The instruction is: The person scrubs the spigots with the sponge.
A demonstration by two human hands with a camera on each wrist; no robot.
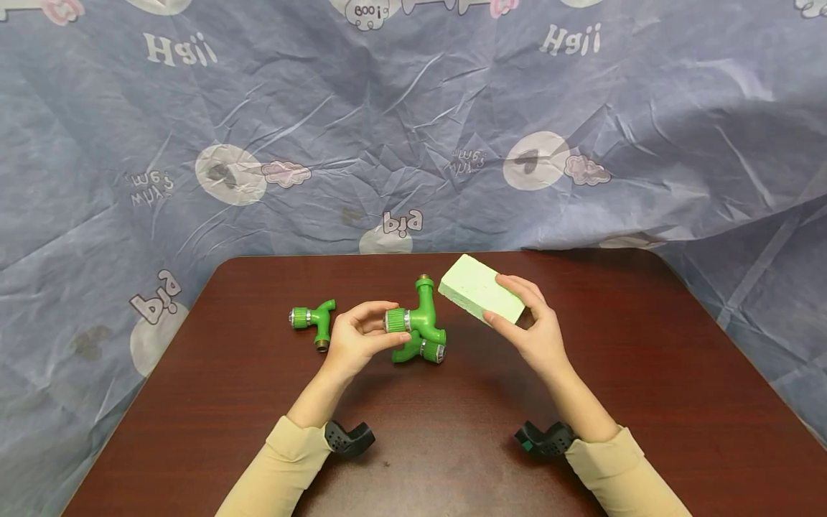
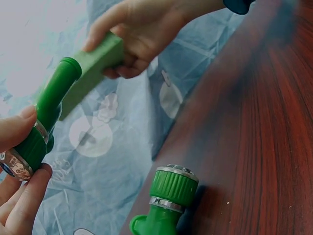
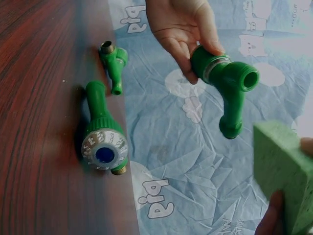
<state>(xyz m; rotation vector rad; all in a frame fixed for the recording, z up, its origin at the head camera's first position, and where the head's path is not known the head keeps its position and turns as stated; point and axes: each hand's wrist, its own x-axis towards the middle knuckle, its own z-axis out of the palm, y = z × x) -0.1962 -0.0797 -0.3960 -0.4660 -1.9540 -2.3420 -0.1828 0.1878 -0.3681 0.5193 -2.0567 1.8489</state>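
Observation:
My left hand point(image 1: 352, 341) pinches a green faucet point(image 1: 423, 310) by its ribbed knob, between thumb and fingers, raised above the table. In the right wrist view the held faucet point(image 3: 232, 93) shows its round open end. To its right, my right hand point(image 1: 539, 330) grips one end of a pale green sponge-like block point(image 1: 481, 287), tilted in the air. Block and faucet look apart in the head view. A second green faucet point(image 1: 434, 350) lies on the table behind and below the held one, partly hidden by it. Left of my left hand lies a third green faucet point(image 1: 321, 319).
Everything is over a dark reddish-brown wooden table point(image 1: 646, 373) with rounded far corners. Behind it hangs a wrinkled blue-grey printed sheet point(image 1: 388, 129). Each wrist wears a black band, the left band point(image 1: 349, 438) and the right band point(image 1: 545, 438).

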